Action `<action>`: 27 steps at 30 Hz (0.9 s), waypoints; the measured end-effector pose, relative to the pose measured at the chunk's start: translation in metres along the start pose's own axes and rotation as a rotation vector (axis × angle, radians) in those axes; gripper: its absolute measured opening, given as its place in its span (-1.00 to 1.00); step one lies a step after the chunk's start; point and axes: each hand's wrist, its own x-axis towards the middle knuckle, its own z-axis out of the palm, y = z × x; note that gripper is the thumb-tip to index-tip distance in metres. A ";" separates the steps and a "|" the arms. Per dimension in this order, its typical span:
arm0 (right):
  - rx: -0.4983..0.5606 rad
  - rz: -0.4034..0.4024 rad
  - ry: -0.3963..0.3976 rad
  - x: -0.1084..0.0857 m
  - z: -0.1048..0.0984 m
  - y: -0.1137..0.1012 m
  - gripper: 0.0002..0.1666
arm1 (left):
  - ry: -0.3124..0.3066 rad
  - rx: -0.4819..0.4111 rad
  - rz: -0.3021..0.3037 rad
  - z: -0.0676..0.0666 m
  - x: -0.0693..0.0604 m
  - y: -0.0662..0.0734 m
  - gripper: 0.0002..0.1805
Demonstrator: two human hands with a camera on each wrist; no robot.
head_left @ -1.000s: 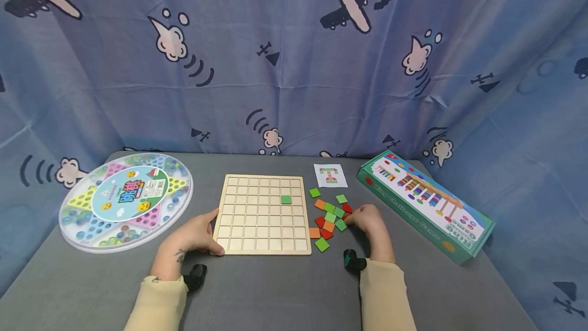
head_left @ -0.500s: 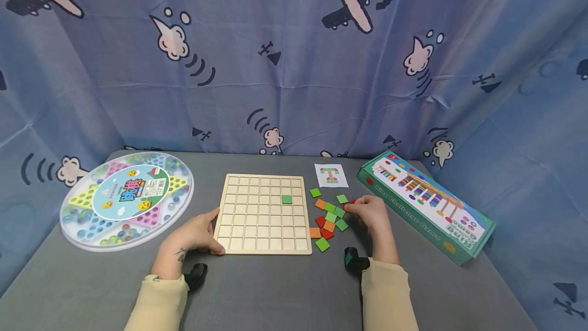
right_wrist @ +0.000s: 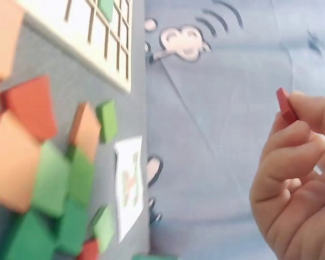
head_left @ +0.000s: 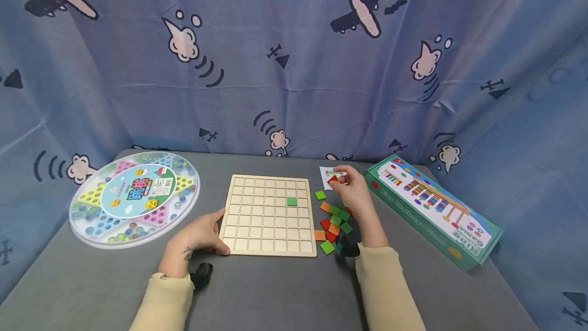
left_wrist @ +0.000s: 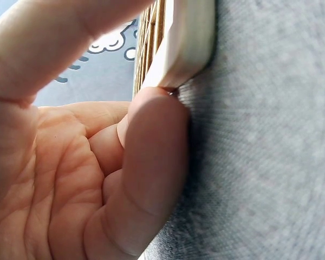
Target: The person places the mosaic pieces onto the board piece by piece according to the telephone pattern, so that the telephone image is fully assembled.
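The wooden grid board (head_left: 268, 223) lies flat, with one green tile (head_left: 291, 201) in a cell of its upper right part. My left hand (head_left: 197, 236) rests at the board's lower left corner, fingers and thumb against its edge; the left wrist view has the thumb (left_wrist: 154, 157) touching the corner. My right hand (head_left: 357, 195) pinches a red tile (right_wrist: 285, 105) between thumb and fingertips, raised above the table and partly over the pattern card (right_wrist: 129, 187). Loose green, orange and red tiles (head_left: 336, 220) lie right of the board, below that hand.
A round marble-game board (head_left: 138, 190) lies at the left. The green game box (head_left: 434, 211) stands at the right, angled beside the right forearm. A patterned blue curtain (head_left: 239, 116) hangs behind the grey table (head_left: 275, 290).
My right hand has picked up a red tile from the pile's right side and moved up and left toward the card. The left hand stays at the board. The head view has shifted slightly.
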 end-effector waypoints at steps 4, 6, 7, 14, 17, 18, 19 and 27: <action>-0.165 -0.118 -0.082 0.014 0.017 -0.014 -0.73 | 0.003 0.007 0.004 0.000 -0.001 0.001 0.23; -0.236 -0.147 -0.135 0.021 0.026 -0.018 -0.76 | 0.004 0.008 0.003 0.000 -0.002 0.001 0.22; -0.271 -0.153 -0.166 0.025 0.030 -0.020 -0.75 | 0.005 0.007 0.001 0.000 -0.002 0.002 0.22; -0.499 -0.169 -0.325 0.048 0.057 -0.022 -0.83 | 0.007 0.002 -0.008 0.000 -0.004 0.004 0.22; -0.547 -0.167 -0.344 0.054 0.067 -0.018 -0.88 | 0.004 0.002 -0.015 -0.001 -0.004 0.004 0.22; -0.563 -0.158 -0.347 0.056 0.070 -0.018 -0.87 | 0.003 0.002 -0.015 -0.001 -0.004 0.005 0.22; -0.575 -0.154 -0.352 0.057 0.073 -0.017 -0.87 | 0.003 0.001 -0.015 -0.001 -0.004 0.004 0.22; -0.688 -0.157 -0.359 0.064 0.090 -0.010 -0.83 | 0.002 0.001 0.006 -0.002 -0.003 0.004 0.21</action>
